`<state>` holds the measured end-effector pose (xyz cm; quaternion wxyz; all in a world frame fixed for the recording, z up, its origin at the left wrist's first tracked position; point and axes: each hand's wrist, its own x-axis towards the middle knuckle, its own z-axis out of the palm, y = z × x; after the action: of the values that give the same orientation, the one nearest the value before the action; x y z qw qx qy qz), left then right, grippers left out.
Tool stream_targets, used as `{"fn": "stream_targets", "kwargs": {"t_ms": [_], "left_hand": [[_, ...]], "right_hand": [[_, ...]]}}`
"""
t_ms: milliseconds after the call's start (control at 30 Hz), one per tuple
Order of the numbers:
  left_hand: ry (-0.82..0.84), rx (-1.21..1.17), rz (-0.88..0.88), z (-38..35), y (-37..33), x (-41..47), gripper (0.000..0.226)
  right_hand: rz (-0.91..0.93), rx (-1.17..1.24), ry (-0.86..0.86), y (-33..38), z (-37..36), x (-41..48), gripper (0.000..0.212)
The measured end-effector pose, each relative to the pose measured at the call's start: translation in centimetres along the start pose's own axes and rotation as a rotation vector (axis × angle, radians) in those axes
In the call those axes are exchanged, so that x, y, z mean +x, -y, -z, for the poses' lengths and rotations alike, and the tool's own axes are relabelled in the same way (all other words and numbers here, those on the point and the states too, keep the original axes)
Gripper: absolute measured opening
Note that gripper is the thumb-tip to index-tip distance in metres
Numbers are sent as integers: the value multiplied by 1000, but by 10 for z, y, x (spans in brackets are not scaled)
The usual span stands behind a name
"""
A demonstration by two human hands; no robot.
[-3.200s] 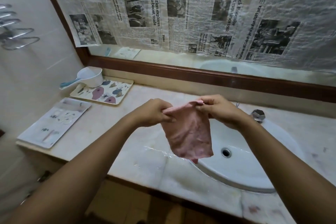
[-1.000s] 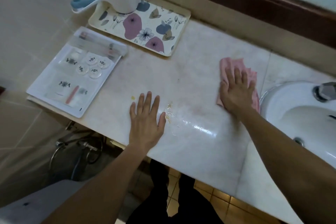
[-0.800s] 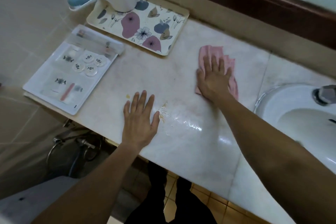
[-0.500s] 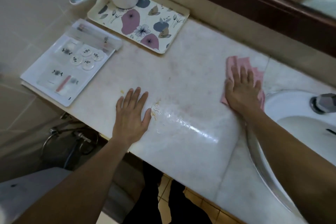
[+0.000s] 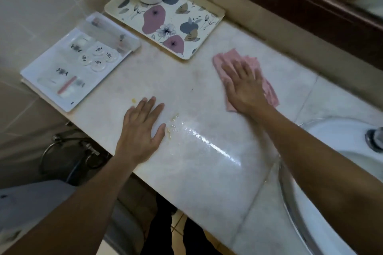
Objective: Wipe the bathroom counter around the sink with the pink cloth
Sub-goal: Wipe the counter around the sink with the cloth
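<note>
Wipe is underway, early stage. The right hand [image 5: 244,87] is pressing the pink cloth [image 5: 270,94] flat on the table [image 5: 207,172], left of the sink [image 5: 342,141]; its grip is wide, fingers straight. The left hand [image 5: 141,128] is bracing on the front edge, grip likewise wide and holding nothing.

Judged left to do: the yellowish smear [image 5: 173,119] beside the left thumb, the wet sheen in front, and the table past the sink, which is out of view.

Against half a second back, the cloth is travelling leftward, off the sink rim toward the floral tray [image 5: 165,25]; the left hand is staying planted.
</note>
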<state>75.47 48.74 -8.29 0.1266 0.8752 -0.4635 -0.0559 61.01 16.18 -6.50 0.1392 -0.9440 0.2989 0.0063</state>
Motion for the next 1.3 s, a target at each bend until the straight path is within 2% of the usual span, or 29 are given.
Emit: {"fn": "stream_targets", "kwargs": {"t_ms": [67,167,267,367,467,533,600,633,767,833,867,933,1067,1133,1167,1200,1300], "left_hand": [[-16,-6,-3,-1,1,1,61],[-32,-12,-4,-4,2,2,61],[-52,-7,-12,-5,3,2,61],[-47,-5,-18,-2,2,1,60],[-17,-7,-6,0,0,1,60],[-7,1,-1,1,0,0,60],[-3,-9,-3,2,0,1,61],[-2,-10,-4,3,0,1,61],[-13,-13,-8,0,0,1,62],[-31,-11,-17,0,-1,1,62],[-41,-9,-21,0,-1,2,62],[-41,-6,-28,1,-1,2,62],[-23,-7,-23,4,-1,1,62],[-21,-4,-20,3,0,1,61],[-23,-3,-20,3,0,1,62],[-22,-4,-21,3,1,1,62],[-9,-5,-18,2,1,1,62]], "right_hand": [[-159,-5,-19,-27,9,45,57],[-219,-6,1,-32,16,101,62],[-234,-1,1,-7,10,123,63],[-97,-3,0,26,-4,92,61],[86,26,22,43,-10,20,60],[224,-25,61,31,-15,-41,58],[231,-64,60,-9,-12,-78,57],[156,-65,42,-33,-7,-83,57],[-386,-6,-72,-92,14,-48,60],[-551,55,-97,-86,16,-25,63],[-574,71,-102,-75,13,-18,65],[-508,69,-77,-41,1,-17,67],[-132,12,-46,33,-21,-88,63],[53,-7,10,37,-24,-138,64],[78,-38,22,26,-23,-151,64],[38,-63,17,11,-22,-151,64],[-283,-39,-47,-14,-14,-110,62]]}}
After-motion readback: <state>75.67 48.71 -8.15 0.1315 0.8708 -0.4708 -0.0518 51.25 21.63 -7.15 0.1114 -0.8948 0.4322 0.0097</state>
